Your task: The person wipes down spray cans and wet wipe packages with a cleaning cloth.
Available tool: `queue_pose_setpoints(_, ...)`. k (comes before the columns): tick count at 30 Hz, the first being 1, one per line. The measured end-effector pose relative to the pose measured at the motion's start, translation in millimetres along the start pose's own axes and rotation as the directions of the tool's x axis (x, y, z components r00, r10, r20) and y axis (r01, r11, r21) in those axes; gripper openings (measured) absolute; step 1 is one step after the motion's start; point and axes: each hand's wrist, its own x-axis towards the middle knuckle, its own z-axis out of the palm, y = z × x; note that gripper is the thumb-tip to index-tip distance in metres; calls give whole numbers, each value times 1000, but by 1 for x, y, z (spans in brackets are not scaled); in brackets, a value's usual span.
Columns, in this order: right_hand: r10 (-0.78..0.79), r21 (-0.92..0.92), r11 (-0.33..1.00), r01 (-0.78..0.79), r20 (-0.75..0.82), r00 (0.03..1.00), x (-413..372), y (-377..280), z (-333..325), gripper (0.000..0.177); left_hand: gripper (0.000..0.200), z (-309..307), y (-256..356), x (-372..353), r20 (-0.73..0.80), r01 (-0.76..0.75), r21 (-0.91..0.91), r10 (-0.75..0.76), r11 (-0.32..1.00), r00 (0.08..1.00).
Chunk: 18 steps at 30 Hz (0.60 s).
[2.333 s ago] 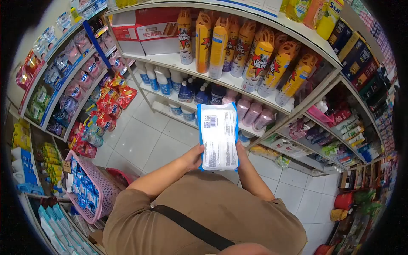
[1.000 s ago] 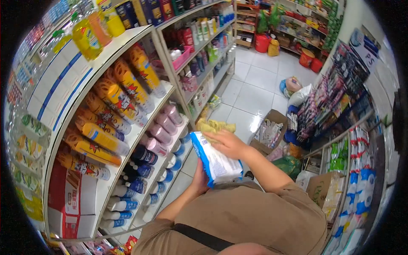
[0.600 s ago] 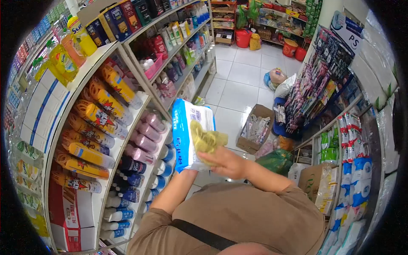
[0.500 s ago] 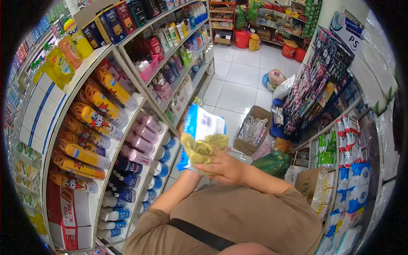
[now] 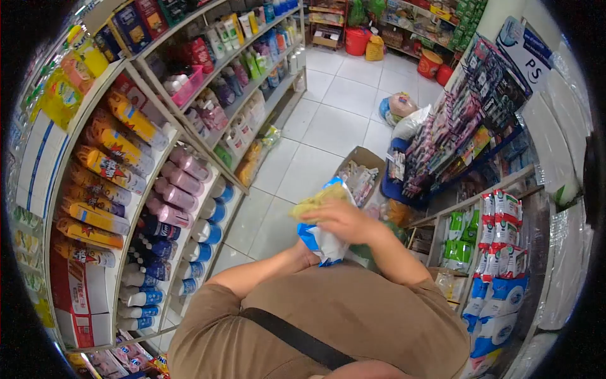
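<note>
In front of my chest is a soft blue-and-white plastic packet [image 5: 329,246], tilted. My left hand [image 5: 305,254] grips its lower left side, with the fingers partly hidden behind it. Across the packet's upper part lies my right hand [image 5: 341,219], its fingers closed over a crumpled yellow cloth [image 5: 312,205]. The cloth is pressed against the packet's face and sticks out to the left of the fingers.
Shelves on the left hold orange spray cans [image 5: 95,215], pink bottles [image 5: 180,183] and blue-capped bottles [image 5: 202,251]. Ahead, an open cardboard box [image 5: 360,158] stands on the tiled floor [image 5: 278,183]. To the right are a hanging display [image 5: 464,120] and shelved packets [image 5: 502,252].
The packet has moved right and closer to my body, and its angle has changed. My right hand has shifted with the cloth across its upper part. The view has swung somewhat.
</note>
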Motion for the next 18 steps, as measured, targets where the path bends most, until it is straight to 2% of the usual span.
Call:
queue_pose_setpoints(2, -81, -7, 997, 81, -41, 996, -11, -14, -5, 35, 50, 7, -2, 13, -2, 8, -11, -8, 1000, 1000)
queue_pose_setpoints(3, -52, 24, 998, 53, -64, 997, -14, -3, -7, 38, 50, 9, -3, 19, -6, 15, -16, -15, 1000, 1000)
queue_pose_setpoints(6, 103, -56, 991, -124, -279, 955, -21, 53, -10, 33, 50, 7, -5, 33, -4, 36, -42, -37, 998, 999)
queue_pose_setpoints(8, 358, 210, 933, -294, -434, 827, -26, 107, -7, 34, 49, 4, -4, 42, -3, 60, -53, -61, 997, 998)
queue_pose_setpoints(11, 596, 631, 750, -200, -513, 618, -36, 121, -1, 37, 49, 0, 9, 54, 7, 102, -47, -102, 994, 995)
queue_pose_setpoints(13, 523, 470, 846, -250, -644, 559, -44, 138, 10, 39, 49, 2, 19, 60, 20, 139, -36, -139, 990, 990)
queue_pose_setpoints(15, 499, 380, 865, -327, -711, 495, -46, 132, 10, 40, 49, 5, 28, 69, 30, 195, -22, -194, 981, 980)
queue_pose_setpoints(18, 610, 563, 787, -251, -653, 448, -53, 127, -11, 40, 49, 14, 42, 84, 54, 292, 11, -292, 956, 955)
